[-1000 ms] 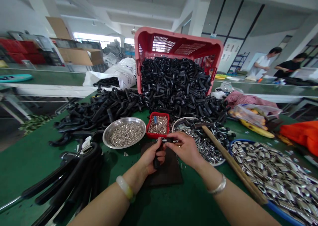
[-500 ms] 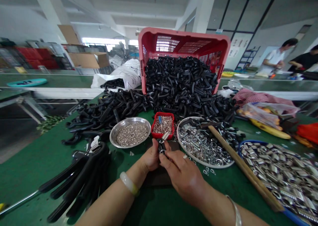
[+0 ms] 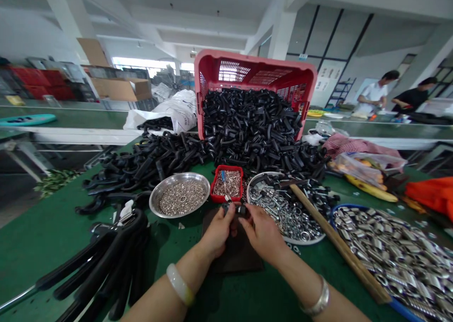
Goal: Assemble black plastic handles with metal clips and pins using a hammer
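Observation:
Over a dark flat pad (image 3: 240, 258), my left hand (image 3: 216, 230) pinches a small black part (image 3: 240, 209) with a bit of silver metal showing at its left end. My right hand (image 3: 264, 230) meets the other end of that part, its thumb and fingertips closed around it; the exact contact is partly hidden. Just beyond the hands stands a small red tray (image 3: 213, 195) of tiny metal pins with a blue-tipped piece in it. A steel bowl (image 3: 153, 208) of small metal bits lies to the left, and a white round tray (image 3: 311, 241) of screws and rings to the right.
A pink-red crate (image 3: 255, 60) tipped on its side spills black parts (image 3: 255, 124) across the back. Black handles (image 3: 102, 260) lie left. A wooden-handled hammer (image 3: 339, 242) rests across the white tray, beside a blue-rimmed tray (image 3: 332, 213) of metal clips. Two people work far right.
The black part has turned from upright to roughly sideways between my hands. My right hand has shifted right, off my left hand, to the part's end. The view has tilted slightly.

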